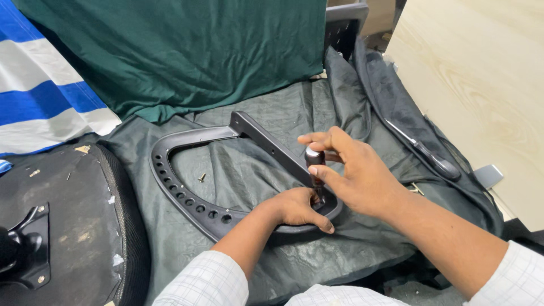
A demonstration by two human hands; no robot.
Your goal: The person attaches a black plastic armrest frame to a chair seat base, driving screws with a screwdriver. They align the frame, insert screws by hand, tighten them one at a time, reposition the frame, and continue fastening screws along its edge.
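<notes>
A black curved plastic chair armrest frame with a row of holes lies on a dark grey cloth. My left hand presses down on its near right end, fingers curled over the edge. Just above it, my right hand holds a short black screwdriver upright by its handle, tip down into the frame beside my left fingers. A small loose screw rests on the cloth inside the frame's curve.
An upturned black chair seat with a metal bracket lies at the left. Green fabric and a blue-and-white striped cloth are behind. A pale wooden board stands at the right, with another black chair part beside it.
</notes>
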